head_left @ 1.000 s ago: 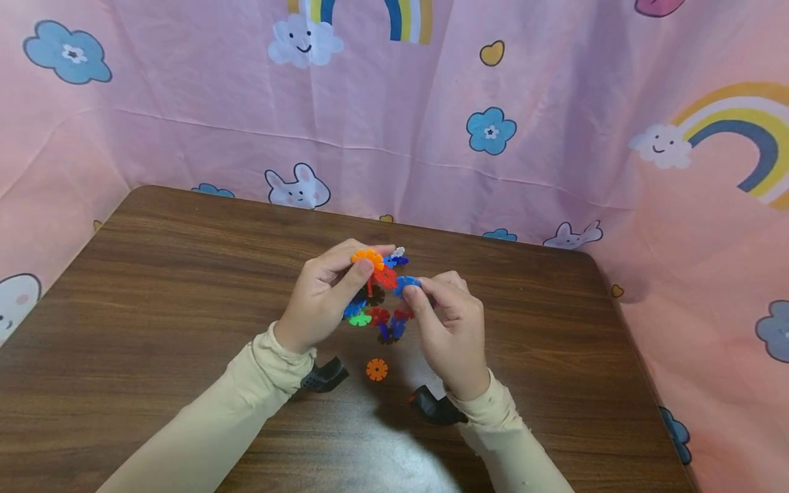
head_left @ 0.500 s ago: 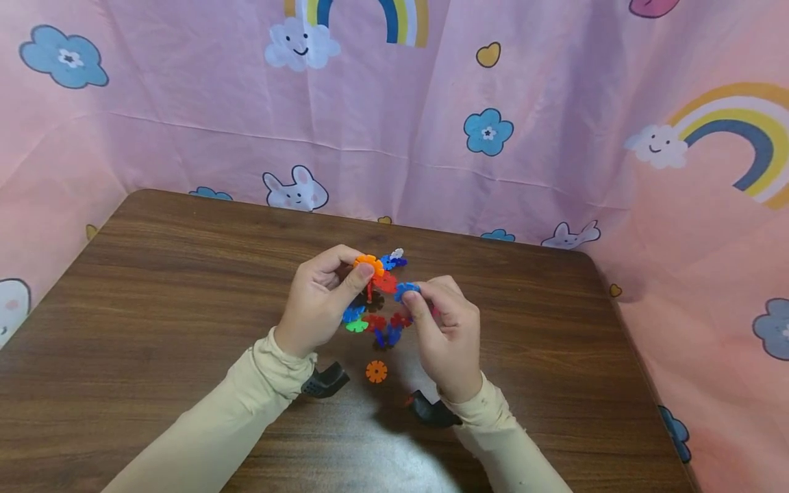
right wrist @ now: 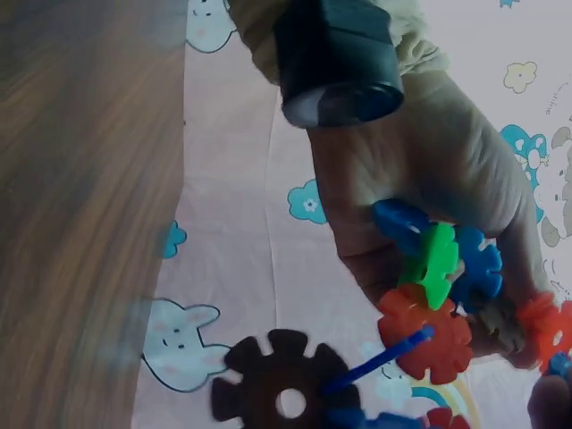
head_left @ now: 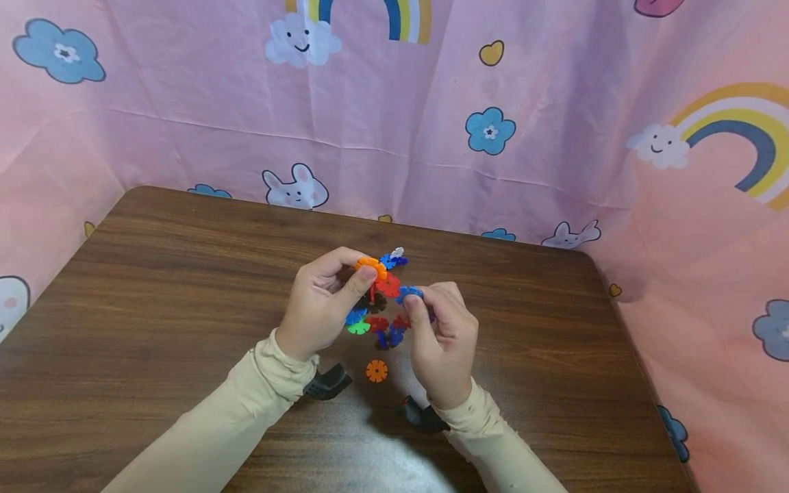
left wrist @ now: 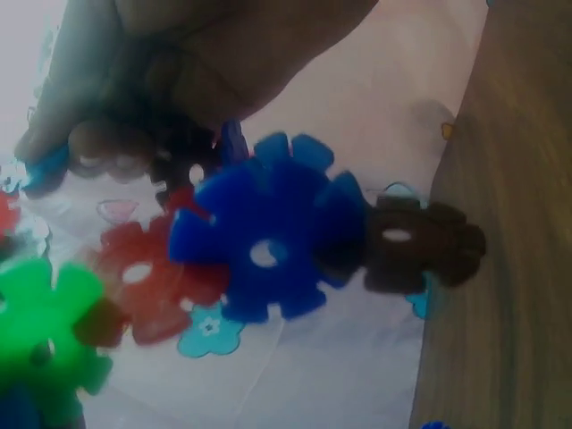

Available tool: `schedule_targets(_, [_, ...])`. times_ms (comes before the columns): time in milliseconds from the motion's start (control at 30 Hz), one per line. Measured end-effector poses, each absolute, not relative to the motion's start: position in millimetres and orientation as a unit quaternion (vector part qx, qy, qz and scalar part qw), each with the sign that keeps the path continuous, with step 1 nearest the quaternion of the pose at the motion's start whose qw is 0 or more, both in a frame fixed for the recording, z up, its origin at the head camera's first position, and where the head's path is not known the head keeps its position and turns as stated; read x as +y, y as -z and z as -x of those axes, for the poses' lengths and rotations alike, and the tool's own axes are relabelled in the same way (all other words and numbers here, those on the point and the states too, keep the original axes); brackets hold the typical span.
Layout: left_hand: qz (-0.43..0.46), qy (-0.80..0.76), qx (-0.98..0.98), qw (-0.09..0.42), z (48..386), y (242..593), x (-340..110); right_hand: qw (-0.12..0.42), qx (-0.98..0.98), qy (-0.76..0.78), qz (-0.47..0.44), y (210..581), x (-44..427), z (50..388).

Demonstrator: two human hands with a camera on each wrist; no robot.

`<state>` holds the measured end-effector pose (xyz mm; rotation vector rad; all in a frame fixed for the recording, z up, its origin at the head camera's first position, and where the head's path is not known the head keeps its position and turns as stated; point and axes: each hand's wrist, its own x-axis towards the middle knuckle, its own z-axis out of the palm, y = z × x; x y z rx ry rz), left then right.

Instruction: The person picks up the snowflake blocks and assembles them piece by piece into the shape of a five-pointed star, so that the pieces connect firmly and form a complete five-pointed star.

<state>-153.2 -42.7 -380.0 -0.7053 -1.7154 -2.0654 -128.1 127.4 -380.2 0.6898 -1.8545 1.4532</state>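
Note:
Between both hands is a linked chain of notched plastic snowflake discs. My left hand (head_left: pixel 320 301) pinches an orange disc (head_left: pixel 372 268) between thumb and forefinger. A red disc (head_left: pixel 387 285) sits between it and a blue disc (head_left: pixel 409 294), which my right hand (head_left: pixel 445 335) pinches. Lower in the chain are a green disc (head_left: pixel 359 329) and dark red discs (head_left: pixel 377 324). A dark blue disc (left wrist: pixel 268 239) and a brown disc (left wrist: pixel 420 246) show close up in the left wrist view. The right wrist view shows a brown disc (right wrist: pixel 288 384) and a red disc (right wrist: pixel 424 335).
A loose orange disc (head_left: pixel 377 371) lies on the brown wooden table (head_left: pixel 185 287), nearer the person. Beyond the hands are a white disc (head_left: pixel 397 253) and blue discs; whether they join the chain I cannot tell. A pink patterned curtain (head_left: pixel 394 123) borders the table.
The right hand has shifted slightly left and toward the person, and the blue disc it pinches has tilted a little. The left hand keeps its pinch on the orange disc.

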Motion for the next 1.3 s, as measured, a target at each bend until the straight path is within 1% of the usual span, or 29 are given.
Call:
schedule_targets(133, [0.283,0.722,-0.605,0.181,156.0,376.7,-48.6,0.345,-0.726,-0.528,-0.275,377.4,129.3,127.8])
schedule_targets(367, [0.315,0.735,-0.579,0.157,155.7,370.8,-54.6,0.359,-0.729,-0.485,-0.323,373.0,134.4,130.6])
schedule_targets(567, [0.336,0.738,-0.558,0.177,157.7,370.5,-56.0,0.363,-0.725,-0.469,-0.351,370.2,139.0,133.0])
schedule_targets(733, [0.336,0.745,-0.543,0.195,159.9,370.2,-59.0,0.367,-0.721,-0.474,-0.347,367.4,140.7,133.2])
schedule_targets(867, [0.339,0.749,-0.538,0.186,158.5,369.9,-57.7,0.359,-0.723,-0.477,-0.348,367.3,140.9,132.9])
schedule_targets(1100, [0.320,0.747,-0.556,0.177,153.9,370.0,-53.4,0.348,-0.731,-0.471,-0.352,369.1,139.1,132.0])
schedule_targets(1300, [0.308,0.754,-0.556,0.166,150.1,369.3,-48.5,0.365,-0.727,-0.478,-0.330,372.5,137.7,130.6])
